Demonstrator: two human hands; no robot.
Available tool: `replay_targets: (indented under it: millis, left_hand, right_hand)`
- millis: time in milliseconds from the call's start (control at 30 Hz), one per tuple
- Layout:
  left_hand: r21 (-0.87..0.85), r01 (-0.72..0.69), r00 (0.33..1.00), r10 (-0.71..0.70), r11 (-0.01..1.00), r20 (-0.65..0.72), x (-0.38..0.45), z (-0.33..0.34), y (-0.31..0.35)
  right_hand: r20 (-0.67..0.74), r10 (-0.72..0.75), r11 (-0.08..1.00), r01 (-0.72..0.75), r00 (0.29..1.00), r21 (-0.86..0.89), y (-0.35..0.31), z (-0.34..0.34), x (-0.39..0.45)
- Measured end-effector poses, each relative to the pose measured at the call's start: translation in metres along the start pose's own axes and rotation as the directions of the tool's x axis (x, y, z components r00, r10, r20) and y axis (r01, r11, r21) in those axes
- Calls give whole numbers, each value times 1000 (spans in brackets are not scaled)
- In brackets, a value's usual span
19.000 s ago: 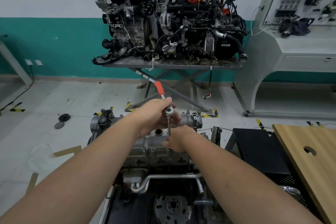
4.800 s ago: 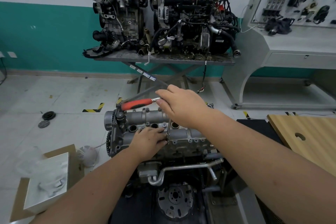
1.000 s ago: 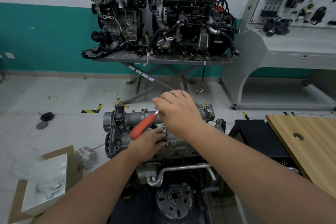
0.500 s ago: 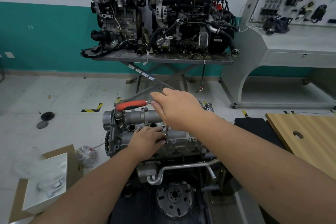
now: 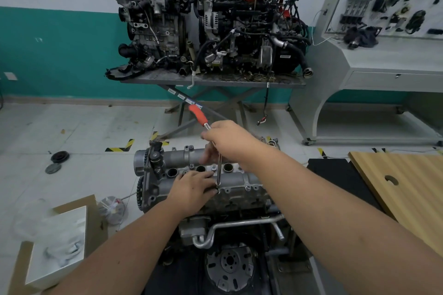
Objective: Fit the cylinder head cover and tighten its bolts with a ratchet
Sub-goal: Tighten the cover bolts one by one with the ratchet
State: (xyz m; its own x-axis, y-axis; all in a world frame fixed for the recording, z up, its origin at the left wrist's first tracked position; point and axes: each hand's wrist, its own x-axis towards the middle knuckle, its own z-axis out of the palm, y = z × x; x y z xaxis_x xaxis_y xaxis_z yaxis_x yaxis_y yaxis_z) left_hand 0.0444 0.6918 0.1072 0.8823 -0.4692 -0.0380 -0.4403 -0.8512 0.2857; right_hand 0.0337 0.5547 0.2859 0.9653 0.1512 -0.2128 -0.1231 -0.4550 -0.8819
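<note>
**Ratchet working a cover bolt**

The cover (image 5: 239,179) is sitting on the engine under both hands. The right hand (image 5: 230,141) is gripping the ratchet (image 5: 200,116) at its head, red handle pointing up and away, extension (image 5: 218,170) dropping to a bolt (image 5: 217,190). The left hand (image 5: 191,187) is resting on the cover, fingers pinching the extension's lower end.

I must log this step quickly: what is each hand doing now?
Left hand: fingers pinch the lower end of the thin steel extension bar.
Right hand: grips the red-handled steel ratchet at its head.
</note>
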Motion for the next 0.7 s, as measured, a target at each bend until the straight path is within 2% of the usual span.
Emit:
replay_targets:
  millis: [33,67,133,200,267,300,333,367,400,433,467,500,567,600,633,700]
  left_hand:
    - [7,-1,1000,1,1000,-4,0,0,0]
    - [12,0,1000,0,1000,-2,0,-1,0]
    - [19,5,1000,-5,1000,4,0,-2,1]
    - [9,2,1000,-2,1000,-2,0,-2,1]
    - [-3,-8,1000,8,1000,-9,0,-3,2]
    - [-6,-10,1000,10,1000,-1,-1,-3,2]
    - [-9,-8,1000,8,1000,9,-1,-3,3]
    - [-2,-6,1000,6,1000,18,-2,-4,3]
    - [3,-5,1000,5,1000,11,-2,-5,3]
    - [6,-1,1000,1,1000,-4,-2,-6,3]
    - [-1,8,1000,-8,1000,-28,-3,-6,3]
    - [-17,18,999,-19,1000,-45,-3,-5,4]
    - [-90,21,997,-28,996,-77,-2,-2,3]
    - [-161,25,996,-38,987,-82,-3,-1,4]
    - [-200,0,995,-20,980,-100,-5,-1,5]
    - [-136,-81,980,54,987,-191,-4,0,5]
  right_hand:
    - [13,42,979,-43,999,198,3,2,0]
    - [48,72,905,-86,996,416,5,4,1]
    - [124,80,686,-145,989,713,10,5,-1]
    - [138,54,525,-146,989,838,18,6,-3]
    - [86,27,408,-89,996,909,23,12,-3]
    - [34,19,380,-39,999,924,25,17,-2]
    - [-24,11,400,18,1000,916,27,23,-1]
    - [-84,-3,478,75,996,875,29,30,-1]
    - [-154,-32,613,141,988,777,31,37,0]
    - [-234,-95,756,222,968,616,33,42,0]
    - [-313,-216,855,334,925,396,36,46,-1]
    - [-377,-388,874,465,841,138,41,49,0]
    - [-367,-698,716,607,615,-344,51,50,5]
    - [-322,-782,620,609,534,-495,54,50,6]
    - [-283,-831,544,596,479,-590,55,49,7]
    - [-213,-879,439,548,427,-712,52,44,6]
